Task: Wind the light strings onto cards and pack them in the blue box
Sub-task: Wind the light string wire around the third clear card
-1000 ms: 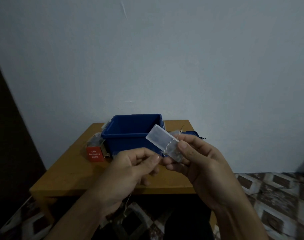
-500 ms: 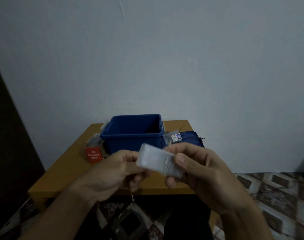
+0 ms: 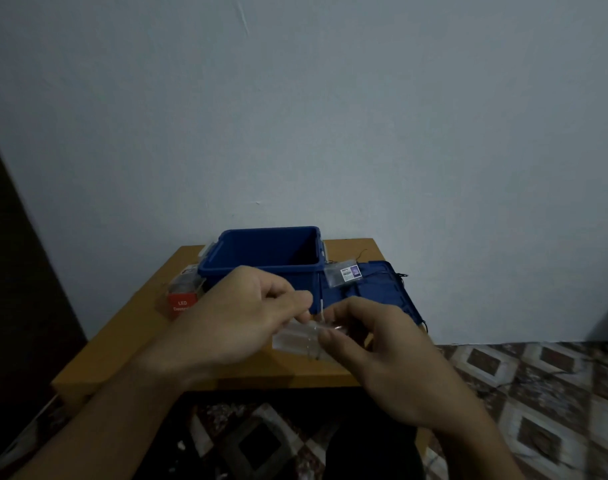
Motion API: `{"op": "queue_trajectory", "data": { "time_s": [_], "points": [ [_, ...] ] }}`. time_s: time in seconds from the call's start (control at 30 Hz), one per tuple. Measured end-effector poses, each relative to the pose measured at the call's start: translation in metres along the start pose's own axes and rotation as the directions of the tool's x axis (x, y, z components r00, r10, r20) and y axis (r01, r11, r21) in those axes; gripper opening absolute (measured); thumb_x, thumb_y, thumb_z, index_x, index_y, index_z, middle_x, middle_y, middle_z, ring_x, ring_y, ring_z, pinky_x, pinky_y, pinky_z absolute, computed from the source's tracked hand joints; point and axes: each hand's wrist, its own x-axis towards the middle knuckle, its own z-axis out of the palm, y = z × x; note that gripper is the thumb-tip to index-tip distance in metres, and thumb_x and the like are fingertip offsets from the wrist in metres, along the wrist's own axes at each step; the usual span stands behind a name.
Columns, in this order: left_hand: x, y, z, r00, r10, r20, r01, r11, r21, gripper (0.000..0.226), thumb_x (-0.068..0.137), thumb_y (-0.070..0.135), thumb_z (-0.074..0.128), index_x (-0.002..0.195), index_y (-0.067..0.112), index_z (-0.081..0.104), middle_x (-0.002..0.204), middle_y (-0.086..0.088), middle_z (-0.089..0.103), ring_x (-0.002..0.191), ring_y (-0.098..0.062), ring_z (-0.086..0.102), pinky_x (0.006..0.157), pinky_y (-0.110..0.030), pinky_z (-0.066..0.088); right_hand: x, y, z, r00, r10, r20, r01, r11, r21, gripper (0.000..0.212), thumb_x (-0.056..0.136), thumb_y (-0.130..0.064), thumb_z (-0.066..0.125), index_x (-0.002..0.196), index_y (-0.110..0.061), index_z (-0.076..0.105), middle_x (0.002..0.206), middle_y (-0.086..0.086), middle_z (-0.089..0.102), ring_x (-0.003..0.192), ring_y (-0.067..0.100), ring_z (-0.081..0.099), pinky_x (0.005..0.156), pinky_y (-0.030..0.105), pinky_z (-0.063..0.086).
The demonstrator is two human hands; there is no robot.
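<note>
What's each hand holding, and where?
Right hand pinches the card at its right end; left hand pinches the wire just above the card.

Dim light, so detail is coming through soft. The left hand [image 3: 240, 320] and the right hand [image 3: 389, 358] are showing bare in the lower centre of the frame, each presenting its back to the camera. Knuckles are standing out as a low ridge along the top of each.

The left forearm [image 3: 105, 420] is showing uncovered all the way to the lower left corner. The right forearm [image 3: 479, 441] is showing uncovered down to the lower right edge.

Between the forearms, at bottom centre, a dark garment [image 3: 371, 448] is covering what is looking like a leg. Its fabric and cut are reading too dark to tell.
</note>
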Motion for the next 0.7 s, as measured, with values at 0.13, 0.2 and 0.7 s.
{"op": "queue_trajectory", "data": {
  "time_s": [0.13, 0.2, 0.7],
  "points": [
    [-0.01, 0.001, 0.01, 0.992, 0.093, -0.08, -0.091, 0.995, 0.031, 0.021, 0.095, 0.03, 0.061, 0.08, 0.024, 0.073, 0.06, 0.014, 0.063, 0.059, 0.003, 0.058, 0.057, -0.014, 0.044, 0.0, -0.002, 0.008, 0.986, -0.068, -0.151, 0.061, 0.997, -0.05, 0.015, 0.095, -0.04, 0.061, 0.11, -0.036, 0.06, 0.092, -0.019, 0.059, 0.091, -0.008, 0.053, 0.072, 0.007, 0.044],
    [-0.013, -0.003, 0.014, 0.991, 0.093, -0.1, -0.095, 0.995, -0.022, 0.019, 0.095, 0.031, 0.061, 0.08, 0.025, 0.071, 0.061, 0.01, 0.064, 0.058, 0.0, 0.057, 0.06, -0.019, 0.047, 0.0, -0.002, 0.01, 0.972, -0.094, -0.213, 0.085, 0.995, -0.053, 0.025, 0.096, -0.039, 0.061, 0.12, -0.034, 0.059, 0.094, -0.023, 0.057, 0.096, -0.014, 0.051, 0.075, 0.003, 0.041],
    [-0.02, -0.013, 0.035, 0.983, -0.173, -0.065, 0.098, 0.788, -0.608, 0.019, 0.092, 0.028, 0.063, 0.096, 0.009, 0.068, 0.058, -0.001, 0.044, 0.041, -0.006, 0.031, 0.039, -0.019, 0.027, 0.004, 0.002, 0.012, 0.924, 0.022, -0.382, 0.141, 0.908, 0.393, 0.019, 0.093, -0.028, 0.066, 0.111, -0.023, 0.07, 0.089, -0.005, 0.068, 0.072, 0.017, 0.071, 0.058, 0.034, 0.062]
  ]
}}
